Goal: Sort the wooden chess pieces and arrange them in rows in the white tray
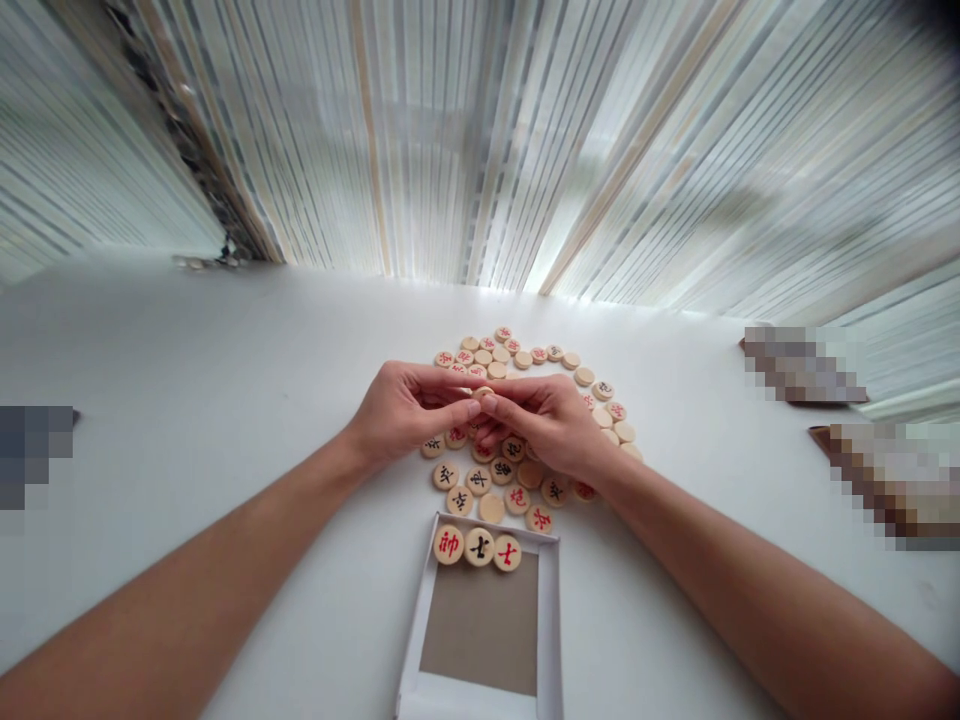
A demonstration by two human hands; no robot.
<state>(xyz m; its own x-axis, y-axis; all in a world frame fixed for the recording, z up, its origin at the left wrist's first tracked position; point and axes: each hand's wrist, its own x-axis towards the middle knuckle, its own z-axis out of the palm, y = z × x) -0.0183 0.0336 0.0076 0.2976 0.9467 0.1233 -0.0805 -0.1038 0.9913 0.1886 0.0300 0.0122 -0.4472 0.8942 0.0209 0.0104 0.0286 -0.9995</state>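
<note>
My left hand [412, 408] and my right hand [546, 415] meet over a spread of Chinese chess pieces. Between their thumbs and fingers they pinch one round wooden xiangqi piece [482, 393], whose face I cannot read. Loose pieces lie around and under the hands, some with red characters, some with black, several showing a plain side, like the blank piece [492, 508]. Close in front stands a shallow white box [550, 620] with a brown-grey bottom. Along its far end sit three pieces: a red one [448, 545], a black one [479, 547] and another red one [507, 552].
The white table [247, 340] reaches back to a striped string curtain [420, 140]. Two blurred-out flat objects, a far one [806, 365] and a near one [892, 480], lie at the right. A dark pixelated object [30, 450] is at the left edge.
</note>
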